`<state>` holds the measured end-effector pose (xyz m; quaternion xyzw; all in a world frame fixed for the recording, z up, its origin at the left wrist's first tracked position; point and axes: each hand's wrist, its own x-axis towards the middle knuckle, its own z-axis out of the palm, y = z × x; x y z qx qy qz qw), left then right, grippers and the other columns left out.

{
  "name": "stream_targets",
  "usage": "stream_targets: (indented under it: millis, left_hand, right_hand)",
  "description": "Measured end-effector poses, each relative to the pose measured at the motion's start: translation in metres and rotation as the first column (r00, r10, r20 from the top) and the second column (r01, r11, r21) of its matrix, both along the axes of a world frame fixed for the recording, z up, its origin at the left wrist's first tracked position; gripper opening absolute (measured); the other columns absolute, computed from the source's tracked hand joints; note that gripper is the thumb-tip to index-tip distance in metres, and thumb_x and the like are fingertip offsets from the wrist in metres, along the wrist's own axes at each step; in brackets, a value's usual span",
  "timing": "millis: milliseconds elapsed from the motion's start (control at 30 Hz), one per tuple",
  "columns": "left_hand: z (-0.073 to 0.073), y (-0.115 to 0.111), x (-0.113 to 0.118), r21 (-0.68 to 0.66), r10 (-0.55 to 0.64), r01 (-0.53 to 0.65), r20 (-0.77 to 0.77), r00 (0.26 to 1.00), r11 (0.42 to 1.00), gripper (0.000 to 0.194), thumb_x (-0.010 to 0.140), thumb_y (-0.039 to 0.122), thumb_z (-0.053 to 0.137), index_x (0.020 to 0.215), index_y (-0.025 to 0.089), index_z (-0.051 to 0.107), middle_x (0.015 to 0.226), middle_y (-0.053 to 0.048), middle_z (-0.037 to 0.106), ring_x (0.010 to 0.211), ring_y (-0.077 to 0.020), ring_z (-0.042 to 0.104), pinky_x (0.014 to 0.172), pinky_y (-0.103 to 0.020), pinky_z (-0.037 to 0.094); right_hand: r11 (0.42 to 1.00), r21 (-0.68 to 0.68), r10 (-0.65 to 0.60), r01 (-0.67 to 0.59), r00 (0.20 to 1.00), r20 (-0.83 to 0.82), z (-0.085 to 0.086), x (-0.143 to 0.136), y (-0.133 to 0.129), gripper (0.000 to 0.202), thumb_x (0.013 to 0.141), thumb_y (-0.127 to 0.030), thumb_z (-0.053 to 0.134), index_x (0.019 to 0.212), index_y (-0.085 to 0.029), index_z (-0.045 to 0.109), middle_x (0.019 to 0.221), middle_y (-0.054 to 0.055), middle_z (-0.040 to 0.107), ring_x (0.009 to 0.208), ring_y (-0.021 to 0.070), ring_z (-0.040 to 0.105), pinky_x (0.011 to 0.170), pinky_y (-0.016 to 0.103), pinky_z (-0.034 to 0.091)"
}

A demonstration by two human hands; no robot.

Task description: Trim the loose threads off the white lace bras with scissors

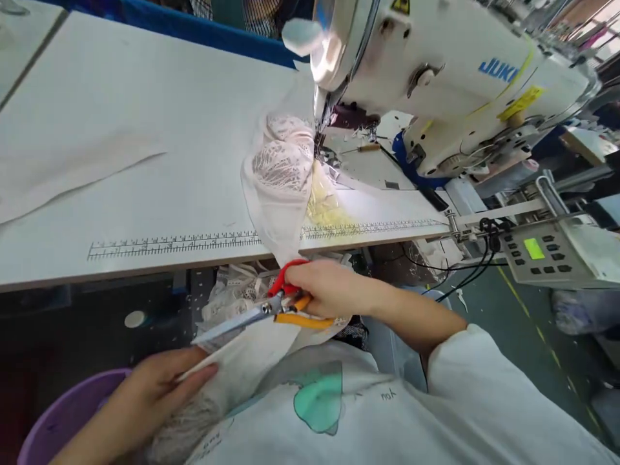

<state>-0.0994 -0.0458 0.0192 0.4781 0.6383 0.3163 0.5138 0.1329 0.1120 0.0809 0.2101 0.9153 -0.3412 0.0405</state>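
Two bare hands in the head view, both below the front edge of the worktop. Right hand: closed around the scissors, red and orange handles in its grip, blades pointing left toward the other hand. Can't tell if the blades are parted. Left hand: thumb and fingers pinched together on the white fabric, which stretches over the lap, just under the scissors. Lace cup piece lies on the worktop at the needle area of the JUKI sewing machine, lower end draping over the front edge close to the right hand. Yellowish piece just right of the lace, over the printed ruler. Pale strip far left on the worktop, well apart. More lace bundled below the edge, behind the scissors. Purple tub lower left, control panel at right, green display lit.
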Motion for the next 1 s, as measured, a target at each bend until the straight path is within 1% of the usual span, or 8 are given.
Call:
stream_targets:
  millis: [100, 200, 267, 333, 433, 600, 733, 1000]
  left_hand:
    - [-0.004, 0.022, -0.013, 0.029, -0.225, 0.259, -0.404, 0.886, 0.965, 0.027, 0.069, 0.043, 0.061, 0.049, 0.024, 0.059, 0.053, 0.002, 0.058, 0.050, -0.0145, 0.054, 0.047, -0.017, 0.038]
    - [0.003, 0.030, -0.012, 0.139, -0.173, 0.309, -0.587, 0.791, 0.941, 0.020, 0.068, 0.045, 0.062, 0.076, 0.028, 0.069, 0.077, 0.000, 0.069, 0.067, -0.0196, 0.062, 0.054, -0.019, 0.042]
    - [0.013, 0.030, 0.001, 0.288, -0.157, 0.342, -0.516, 0.842, 0.894, 0.030, 0.067, 0.041, 0.065, 0.093, 0.028, 0.069, 0.083, -0.001, 0.071, 0.070, -0.0209, 0.063, 0.060, -0.021, 0.044]
    - [0.021, 0.029, 0.020, 0.399, -0.162, 0.328, -0.396, 0.904, 0.856, 0.028, 0.068, 0.035, 0.065, 0.095, 0.027, 0.069, 0.073, -0.001, 0.071, 0.059, -0.0187, 0.061, 0.063, -0.021, 0.046]
    - [0.027, 0.031, 0.046, 0.408, -0.033, 0.162, -0.304, 0.952, 0.899, 0.016, 0.067, 0.028, 0.066, 0.082, 0.026, 0.071, 0.061, 0.000, 0.068, 0.052, -0.0169, 0.058, 0.058, -0.022, 0.045]
    - [0.024, 0.041, 0.058, 0.214, 0.117, -0.116, 0.012, 0.993, 0.970, 0.012, 0.062, 0.022, 0.069, 0.074, 0.025, 0.067, 0.068, 0.001, 0.066, 0.063, -0.0153, 0.059, 0.061, -0.022, 0.046]
    - [0.030, 0.048, 0.058, -0.005, 0.155, -0.157, 0.171, 0.973, 0.988, 0.011, 0.057, 0.022, 0.073, 0.065, 0.021, 0.065, 0.065, 0.001, 0.061, 0.062, -0.0132, 0.054, 0.057, -0.020, 0.045]
    - [0.030, 0.051, 0.054, -0.224, 0.301, -0.232, 0.350, 0.887, 0.946, 0.020, 0.047, 0.022, 0.081, 0.056, 0.018, 0.064, 0.057, 0.002, 0.059, 0.056, -0.0109, 0.051, 0.052, -0.020, 0.042]
  right_hand:
    - [0.997, 0.004, -0.073, 0.073, 0.997, 0.028, 0.001, -0.002, 0.007, 0.018, 0.070, -0.006, 0.053, 0.086, -0.014, 0.051, 0.094, 0.005, 0.063, 0.079, 0.0161, 0.057, 0.059, 0.023, 0.038]
    - [0.990, -0.132, -0.055, 0.057, 0.998, 0.020, 0.009, -0.006, 0.005, 0.019, 0.071, -0.007, 0.055, 0.089, -0.012, 0.051, 0.090, 0.004, 0.063, 0.077, 0.0137, 0.056, 0.060, 0.022, 0.038]
    - [0.974, -0.225, 0.020, -0.019, 1.000, 0.003, 0.016, -0.009, 0.002, 0.017, 0.072, -0.009, 0.057, 0.087, -0.012, 0.052, 0.086, 0.002, 0.062, 0.073, 0.0117, 0.054, 0.059, 0.020, 0.038]
    - [0.958, -0.271, 0.087, -0.092, 0.996, -0.030, 0.020, -0.013, 0.001, 0.015, 0.073, -0.013, 0.059, 0.086, -0.012, 0.052, 0.081, 0.000, 0.060, 0.069, 0.0102, 0.052, 0.058, 0.020, 0.037]
    - [0.957, -0.265, 0.106, -0.116, 0.993, -0.049, 0.019, -0.017, 0.005, 0.013, 0.077, -0.022, 0.058, 0.082, -0.014, 0.049, 0.075, -0.001, 0.055, 0.063, 0.0093, 0.046, 0.055, 0.020, 0.035]
    - [0.975, -0.190, 0.111, -0.115, 0.993, -0.032, 0.014, -0.018, 0.016, 0.018, 0.077, -0.021, 0.055, 0.068, -0.016, 0.040, 0.069, -0.003, 0.049, 0.058, 0.0074, 0.041, 0.054, 0.020, 0.033]
    - [0.988, -0.114, 0.105, -0.106, 0.994, -0.011, 0.015, -0.021, 0.020, 0.014, 0.078, -0.022, 0.052, 0.070, -0.015, 0.043, 0.069, -0.006, 0.047, 0.060, 0.0056, 0.042, 0.055, 0.019, 0.032]
    - [0.976, -0.167, 0.134, -0.140, 0.990, -0.047, 0.013, -0.027, 0.025, 0.020, 0.075, -0.015, 0.056, 0.066, -0.017, 0.038, 0.068, -0.002, 0.048, 0.057, 0.0083, 0.041, 0.053, 0.022, 0.032]
